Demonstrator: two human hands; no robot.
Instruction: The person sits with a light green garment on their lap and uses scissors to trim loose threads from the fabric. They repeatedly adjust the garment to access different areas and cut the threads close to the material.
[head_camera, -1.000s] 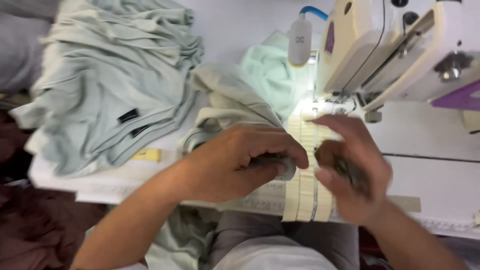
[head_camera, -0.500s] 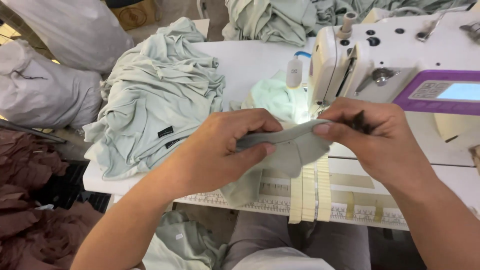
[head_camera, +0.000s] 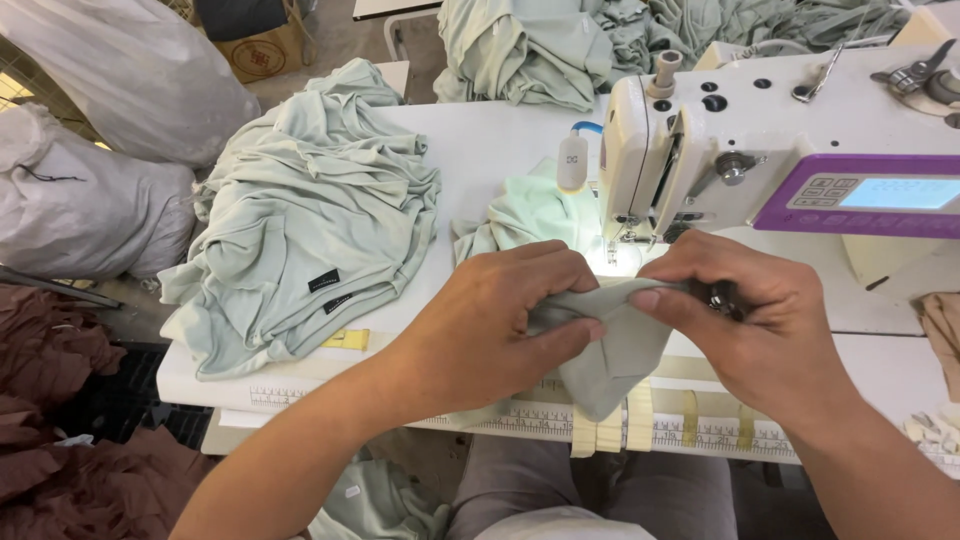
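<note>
Since the earlier frame, both hands have lifted a little off the table edge, and the pale green fabric piece (head_camera: 615, 345) now hangs lower between them. Left hand (head_camera: 490, 330) pinches its upper edge with thumb and fingers closed tight. Right hand (head_camera: 760, 330) grips the same edge from the other side, fingers curled shut, also holding a small dark tool (head_camera: 722, 296). Fabric hangs over the white table (head_camera: 480, 150), just in front of the white sewing machine (head_camera: 760, 130). Further left lies a heap of pale green garments (head_camera: 300, 220). Grey sacks (head_camera: 90, 150) stand beyond the table.
</note>
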